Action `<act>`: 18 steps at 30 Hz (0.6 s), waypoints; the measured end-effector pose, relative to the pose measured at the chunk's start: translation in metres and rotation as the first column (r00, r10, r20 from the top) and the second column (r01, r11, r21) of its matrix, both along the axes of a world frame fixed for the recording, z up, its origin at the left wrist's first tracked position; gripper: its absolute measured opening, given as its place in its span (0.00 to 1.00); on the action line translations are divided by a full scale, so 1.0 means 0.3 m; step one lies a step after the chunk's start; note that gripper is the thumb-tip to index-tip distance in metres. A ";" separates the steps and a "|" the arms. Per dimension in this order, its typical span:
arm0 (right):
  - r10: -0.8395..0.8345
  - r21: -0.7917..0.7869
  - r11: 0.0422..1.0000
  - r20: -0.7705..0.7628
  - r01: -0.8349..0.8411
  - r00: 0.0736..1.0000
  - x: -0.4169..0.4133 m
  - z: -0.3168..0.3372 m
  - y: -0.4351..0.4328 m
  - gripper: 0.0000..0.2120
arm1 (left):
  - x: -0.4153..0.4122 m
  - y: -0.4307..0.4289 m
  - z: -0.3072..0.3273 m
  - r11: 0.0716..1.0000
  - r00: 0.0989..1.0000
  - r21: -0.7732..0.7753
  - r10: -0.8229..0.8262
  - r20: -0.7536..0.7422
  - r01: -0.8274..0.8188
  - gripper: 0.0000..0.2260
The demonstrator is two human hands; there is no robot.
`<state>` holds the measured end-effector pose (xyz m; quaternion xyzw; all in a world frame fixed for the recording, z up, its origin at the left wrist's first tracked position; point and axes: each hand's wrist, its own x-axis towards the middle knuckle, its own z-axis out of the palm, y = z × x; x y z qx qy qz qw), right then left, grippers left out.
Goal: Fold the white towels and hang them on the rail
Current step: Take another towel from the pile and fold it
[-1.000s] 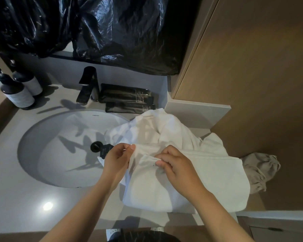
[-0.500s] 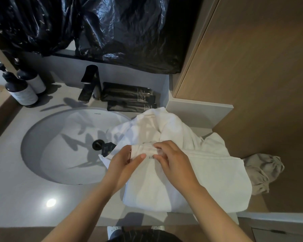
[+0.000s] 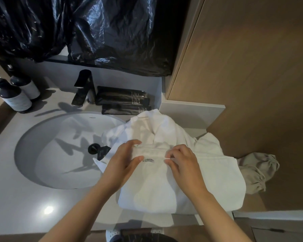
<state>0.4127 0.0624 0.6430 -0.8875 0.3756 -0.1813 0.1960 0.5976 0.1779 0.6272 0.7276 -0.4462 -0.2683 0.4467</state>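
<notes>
White towels (image 3: 164,186) lie heaped on the tabletop (image 3: 10,198) at the near right, and how many is unclear. Their left corner hangs over the sink (image 3: 42,145) rim. The left hand (image 3: 124,159) clamps a thick fold between thumb and fingers. The right hand (image 3: 184,163) pinches the same edge with curled fingers, and a small label (image 3: 148,160) lies between them.

Far behind stand one black faucet (image 3: 82,88), three black tubes (image 3: 122,100) and, far left, two pump bottles (image 3: 16,98). One beige cloth (image 3: 255,172) lies just right of the heap against the wooden wall (image 3: 252,84), which closes that side. Open tabletop lies near left.
</notes>
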 end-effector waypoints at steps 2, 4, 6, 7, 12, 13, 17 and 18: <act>-0.014 0.023 1.000 0.017 0.014 1.000 0.006 0.001 -0.010 0.02 | 0.010 -0.009 0.014 0.999 0.993 -0.017 -0.037 0.109 0.039 0.08; -0.038 0.054 0.998 0.046 0.036 0.998 0.015 0.001 -0.015 0.03 | 0.025 -0.018 0.014 1.000 0.993 -0.025 -0.012 0.116 0.015 0.02; -0.051 0.071 0.996 0.041 0.048 0.998 0.030 -0.004 -0.016 0.04 | 0.030 -0.021 0.007 1.000 0.989 -0.026 0.009 0.145 -0.005 0.01; -0.054 0.079 0.996 0.032 0.052 0.998 0.038 -0.006 -0.016 0.03 | 0.028 -0.022 0.004 1.000 0.989 -0.020 0.013 0.148 -0.010 0.01; -0.068 0.071 0.995 0.047 0.065 0.997 0.030 0.003 -0.002 0.01 | 0.048 -0.020 0.023 0.997 0.999 0.073 0.018 0.040 -0.021 0.10; -0.070 0.061 0.996 0.047 0.067 0.996 0.020 0.007 0.001 0.02 | 0.054 -0.021 0.031 0.996 0.999 0.091 0.017 0.040 -0.020 0.09; -0.112 0.083 0.991 0.104 0.104 0.988 -0.030 0.038 0.005 0.04 | 0.048 -0.044 0.086 0.997 0.998 0.037 0.064 -0.021 -0.063 0.06; -0.133 0.109 0.987 0.136 0.119 0.982 -0.044 0.050 0.002 0.04 | 0.043 -0.060 0.106 0.998 0.997 0.013 0.068 -0.037 -0.068 0.07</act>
